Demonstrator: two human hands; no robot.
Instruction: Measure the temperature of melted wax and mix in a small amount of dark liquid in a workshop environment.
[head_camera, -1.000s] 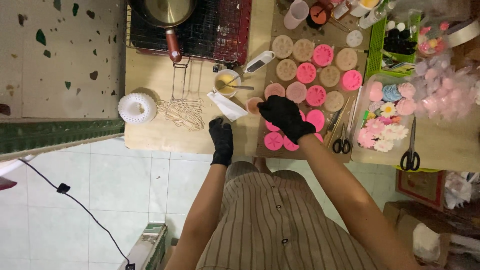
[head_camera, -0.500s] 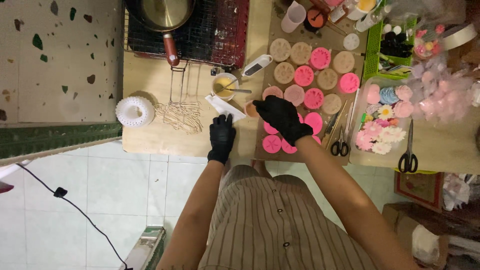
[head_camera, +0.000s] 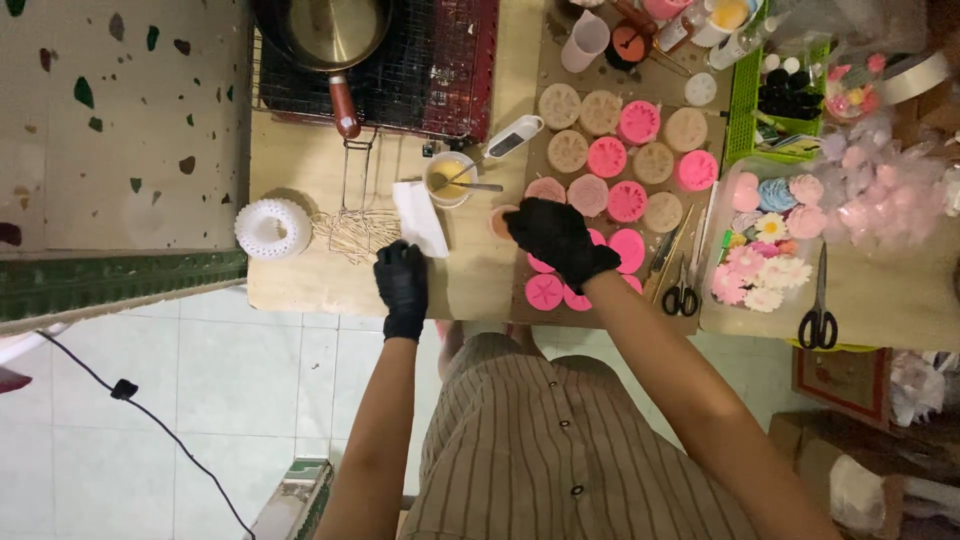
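Observation:
My left hand (head_camera: 402, 285), in a black glove, pinches the near edge of a white sheet of paper (head_camera: 420, 212) lying on the wooden table (head_camera: 300, 280). My right hand (head_camera: 555, 240), also black-gloved, rests over several round pink moulds (head_camera: 545, 292) on a brown board. Its fingertips grip the edge of a small peach-coloured mould (head_camera: 497, 222). More pink and beige flower moulds (head_camera: 612, 157) lie in rows beyond it. A small bowl of yellow liquid (head_camera: 448, 176) with a spoon stands just past the paper.
A pan (head_camera: 322, 30) sits on a wire rack at the back. A white ring mould (head_camera: 272, 228) and a bundle of sticks (head_camera: 355, 230) lie at left. A thermometer (head_camera: 510, 140), scissors (head_camera: 682, 290), a tray of flower shapes (head_camera: 765, 245), larger scissors (head_camera: 820, 320) and a green basket (head_camera: 745, 90) fill the right.
My left hand has moved left and drawn the white paper with it, from the right of the bowl to its left. My right hand has stayed on the moulds.

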